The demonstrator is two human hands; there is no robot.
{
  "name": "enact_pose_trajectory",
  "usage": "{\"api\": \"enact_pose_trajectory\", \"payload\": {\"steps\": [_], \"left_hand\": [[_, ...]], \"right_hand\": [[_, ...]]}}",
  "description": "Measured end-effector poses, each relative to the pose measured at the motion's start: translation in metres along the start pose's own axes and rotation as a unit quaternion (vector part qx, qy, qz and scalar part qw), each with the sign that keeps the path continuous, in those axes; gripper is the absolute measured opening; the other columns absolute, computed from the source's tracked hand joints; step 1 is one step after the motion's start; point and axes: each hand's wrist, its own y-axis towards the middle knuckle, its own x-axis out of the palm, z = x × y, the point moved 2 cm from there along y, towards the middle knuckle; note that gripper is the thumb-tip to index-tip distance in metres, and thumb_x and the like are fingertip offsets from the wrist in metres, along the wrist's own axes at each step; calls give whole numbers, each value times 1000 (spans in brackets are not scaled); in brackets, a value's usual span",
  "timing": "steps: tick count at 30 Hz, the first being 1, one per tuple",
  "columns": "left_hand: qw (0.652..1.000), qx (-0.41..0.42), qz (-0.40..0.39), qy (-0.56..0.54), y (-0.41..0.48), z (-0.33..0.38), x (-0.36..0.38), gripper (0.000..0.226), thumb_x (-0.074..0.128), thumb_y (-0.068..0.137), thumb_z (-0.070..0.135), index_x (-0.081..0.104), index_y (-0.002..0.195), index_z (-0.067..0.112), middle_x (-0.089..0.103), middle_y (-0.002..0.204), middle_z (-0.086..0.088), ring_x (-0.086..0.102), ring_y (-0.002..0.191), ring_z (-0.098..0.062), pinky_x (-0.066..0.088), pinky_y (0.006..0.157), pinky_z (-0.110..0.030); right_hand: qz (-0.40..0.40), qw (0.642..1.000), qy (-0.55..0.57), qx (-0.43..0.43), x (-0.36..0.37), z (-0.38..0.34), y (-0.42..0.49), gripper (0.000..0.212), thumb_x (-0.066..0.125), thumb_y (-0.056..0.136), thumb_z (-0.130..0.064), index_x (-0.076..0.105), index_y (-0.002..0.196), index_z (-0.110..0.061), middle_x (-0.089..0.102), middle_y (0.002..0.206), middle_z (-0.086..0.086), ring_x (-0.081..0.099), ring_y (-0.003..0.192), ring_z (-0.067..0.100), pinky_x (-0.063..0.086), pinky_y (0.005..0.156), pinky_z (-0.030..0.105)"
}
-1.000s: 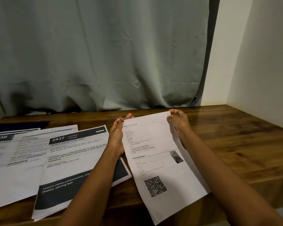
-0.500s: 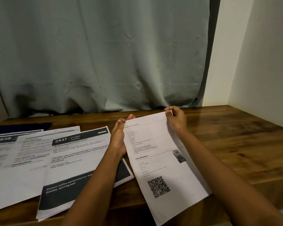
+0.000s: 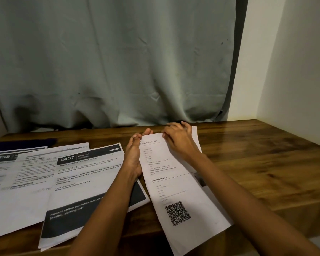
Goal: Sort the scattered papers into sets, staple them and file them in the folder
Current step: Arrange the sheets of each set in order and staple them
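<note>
Dim, warm light — blurred left edge

Both arms are bare and reach up from the bottom edge toward the frame's centre. The left forearm (image 3: 100, 209) rises from the lower middle, slanting right. The left hand (image 3: 133, 157) stands on its little-finger edge, with its fingers (image 3: 147, 131) straight, pressed together and pointing away from the person, flat against the left edge of a white printed sheet (image 3: 174, 191). The right forearm (image 3: 238, 196) comes in from the lower right corner, slanting left. The right hand (image 3: 177, 141) lies palm down just right of the left one. Its fingers (image 3: 185, 126) curl over the sheet's far edge and its thumb (image 3: 164, 135) lies on top.
</note>
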Motion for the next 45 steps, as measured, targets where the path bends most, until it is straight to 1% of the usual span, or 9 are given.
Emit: {"api": "enact_pose_trajectory", "payload": {"steps": [6,9,12,15,17,25,31,39,45], "left_hand": [[1000,-9,23,-11,-5,4,3,15,39,103,20,50,92,20,73,102,-2,66,105,-20,50,95,-42],[1000,-17,19,-13,-2,2,2,16,40,103,21,51,92,16,73,104,-3,66,108,-22,50,97,-43],[999,-25,20,-20,-1,0,2,15,41,103,21,51,93,15,73,106,-5,67,106,-22,50,96,-44],[999,-30,28,-22,-2,0,2,14,42,102,21,51,94,15,73,106,-5,70,99,-21,52,93,-43],[999,-38,33,-20,-1,-2,0,11,42,102,20,51,98,16,72,110,-6,68,103,-22,51,94,-44],[994,-56,12,92,-4,-2,-5,18,42,102,15,57,98,8,65,121,-14,64,109,-22,49,97,-36],[969,-110,10,222,-8,-7,-6,23,41,102,10,63,107,7,67,110,-12,66,94,-19,56,80,-30],[925,-106,-9,365,-9,-5,-13,21,49,98,8,65,112,8,70,107,-9,67,94,-15,56,72,-24],[910,-77,7,408,-5,-7,-18,16,55,94,4,66,106,3,69,110,-10,67,96,-19,59,73,-27]], "right_hand": [[14,991,44,126,-23,45,-4,17,49,97,-22,64,88,-26,61,98,-12,49,109,9,15,105,35],[7,972,100,214,-27,70,-8,14,54,96,-27,64,86,-28,61,91,-12,54,104,14,32,104,39],[43,919,255,298,-29,71,-9,17,62,91,-21,71,99,-9,69,98,2,61,96,17,49,93,33],[98,816,402,403,-27,67,-9,20,66,87,-12,69,103,-1,69,101,10,62,93,19,50,93,30],[95,786,416,448,-23,67,-9,15,69,85,-12,70,97,-4,69,98,7,63,94,21,51,94,33],[69,785,312,530,-18,85,-28,21,67,86,-9,62,105,0,60,101,10,56,90,17,40,58,16],[64,777,321,537,-7,106,-46,12,69,85,-9,66,94,-3,66,102,14,63,98,25,53,88,34],[98,750,417,504,2,109,-60,13,66,82,5,63,75,-5,63,86,13,63,88,24,52,92,34],[78,763,375,520,11,118,-56,11,72,78,2,66,87,1,67,97,20,66,95,31,55,85,34]]}}
